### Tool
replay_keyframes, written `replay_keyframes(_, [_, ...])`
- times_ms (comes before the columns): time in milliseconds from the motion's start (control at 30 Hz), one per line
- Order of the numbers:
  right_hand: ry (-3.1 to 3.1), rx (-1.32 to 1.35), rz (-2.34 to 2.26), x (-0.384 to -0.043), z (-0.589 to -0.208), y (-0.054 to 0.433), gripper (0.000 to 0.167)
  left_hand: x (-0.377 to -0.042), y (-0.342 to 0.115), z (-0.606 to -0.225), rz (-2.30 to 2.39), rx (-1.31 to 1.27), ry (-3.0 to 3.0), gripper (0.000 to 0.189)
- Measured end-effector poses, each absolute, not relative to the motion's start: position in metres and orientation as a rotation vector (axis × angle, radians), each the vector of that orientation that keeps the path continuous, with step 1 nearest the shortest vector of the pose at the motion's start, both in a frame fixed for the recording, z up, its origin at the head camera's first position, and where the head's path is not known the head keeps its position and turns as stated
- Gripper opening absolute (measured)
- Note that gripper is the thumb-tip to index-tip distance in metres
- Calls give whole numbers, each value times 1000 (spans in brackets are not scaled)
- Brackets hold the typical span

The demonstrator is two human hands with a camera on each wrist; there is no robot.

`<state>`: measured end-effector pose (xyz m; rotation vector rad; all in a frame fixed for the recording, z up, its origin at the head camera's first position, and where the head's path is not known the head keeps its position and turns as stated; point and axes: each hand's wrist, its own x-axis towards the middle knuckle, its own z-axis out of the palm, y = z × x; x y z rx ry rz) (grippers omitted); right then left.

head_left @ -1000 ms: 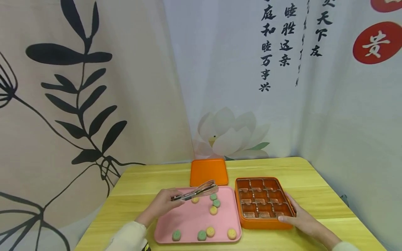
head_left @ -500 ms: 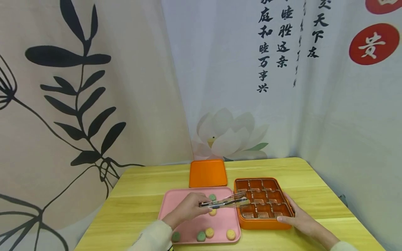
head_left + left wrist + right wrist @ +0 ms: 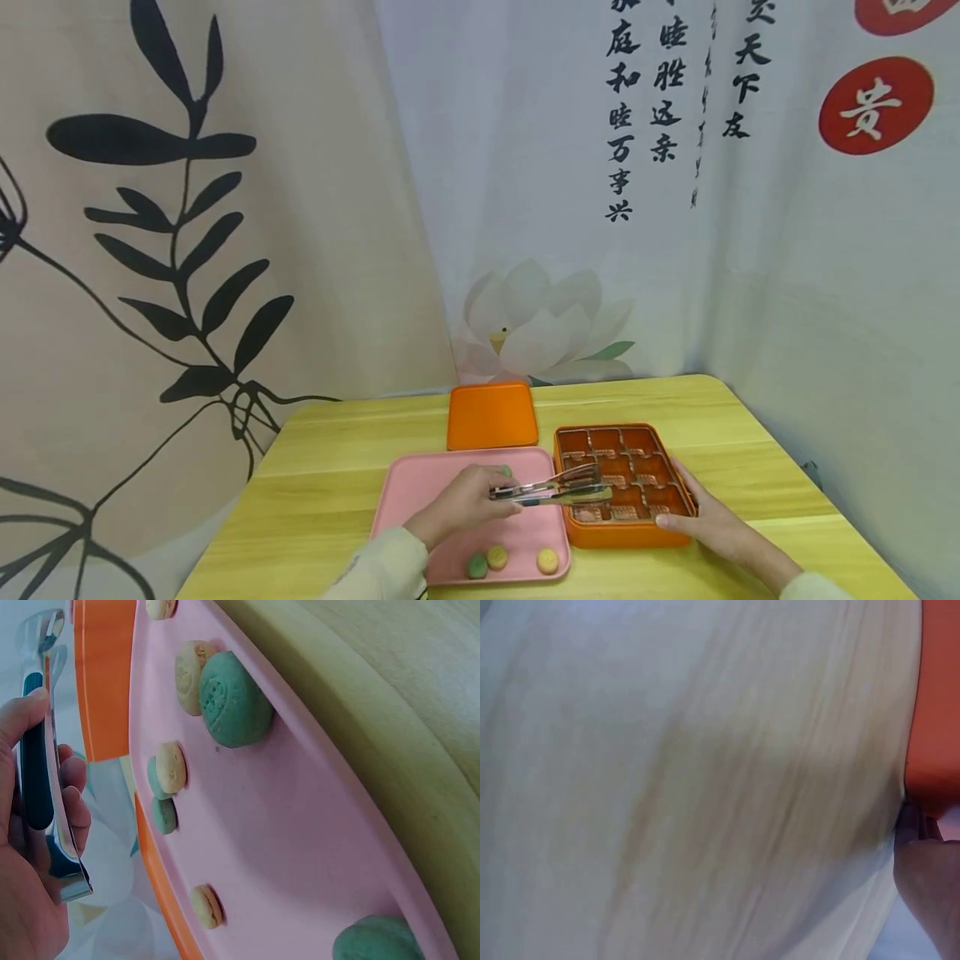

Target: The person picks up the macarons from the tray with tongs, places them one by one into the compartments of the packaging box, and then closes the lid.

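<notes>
My left hand point(image 3: 474, 500) holds metal tongs point(image 3: 551, 490) by their dark-padded handles. The tong tips hover over the left part of an orange box point(image 3: 618, 534), which has a clear divided insert. Whether anything sits between the tips is hard to tell. Below the left hand and its sleeve lies a pink tray point(image 3: 405, 475), partly hidden by them. Green macarons point(image 3: 235, 701) and yellow macarons point(image 3: 172, 768) lie on the tray in the left wrist view. My right hand point(image 3: 716, 522) grips the box at its right side, thumb on the near right corner.
An orange lid point(image 3: 492, 416) lies flat behind the tray. The yellow wood-grain table point(image 3: 322, 467) has a rounded far right corner. A printed curtain point(image 3: 360, 208) hangs behind and beside the table.
My left hand has carried the tongs rightward from above the tray to above the box. The right hand keeps its grip on the box.
</notes>
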<state>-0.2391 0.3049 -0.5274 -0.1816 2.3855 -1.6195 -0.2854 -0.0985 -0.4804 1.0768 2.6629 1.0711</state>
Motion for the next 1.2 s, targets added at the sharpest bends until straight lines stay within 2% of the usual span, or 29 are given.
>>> replay_keyframes(433, [2412,-171,-1587,-237,-524,303,104,-296,-128,-476,1170,1024,2698,17])
replay_keyframes(767, [2407,-161,-1553,-240,-525,305,102,-309,-174,-460,1209,907,2782,19])
replay_keyframes(1000, [2420,-170,-1565,-240,-529,306,103,-308,-216,-466,1156,830,2900,25])
replay_keyframes(1200, [2394,-194,-1582,-243,-525,305,102,-305,-251,-472,1160,644,2914,34])
